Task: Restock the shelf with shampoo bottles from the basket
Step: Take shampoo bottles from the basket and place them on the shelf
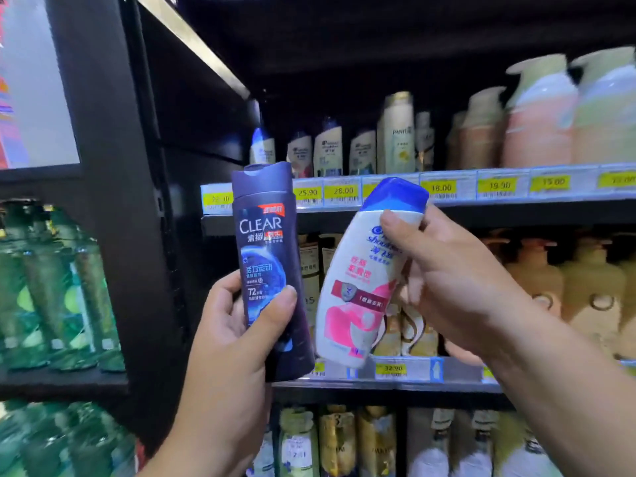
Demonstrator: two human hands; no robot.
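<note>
Stock [328,149] stands packed along the upper shelf [499,204], from 12 round to 2 o'clock of the two raised bottles; pushing either one in carelessly could, I judge, topple that row, since the small bottles stand shoulder to shoulder; the only opening seems to lie at the shelf's dark left end, near 12 o'clock. Both hands are loaded, so neither is free to steady a wobbling neighbour; the basket is out of view. The left hand [234,325] grips the dark Clear bottle [268,256] round its lower half, thumb across the label, a fair hold; the right hand [457,280] holds the white bottle [354,290] high up, just under its blue cap [395,196], with the body hanging free below; that one looks likelier to swing or slip.

Both bottles are in the air in front of the shelves, resting on nothing. The dark Clear bottle is almost upright, its long axis running from 6 to just short of 12 o'clock, cap uppermost, label toward the camera; the white bottle tilts, long axis from 7 to 1 o'clock, cap aimed at the price tags [440,187], label also facing the camera.
</note>
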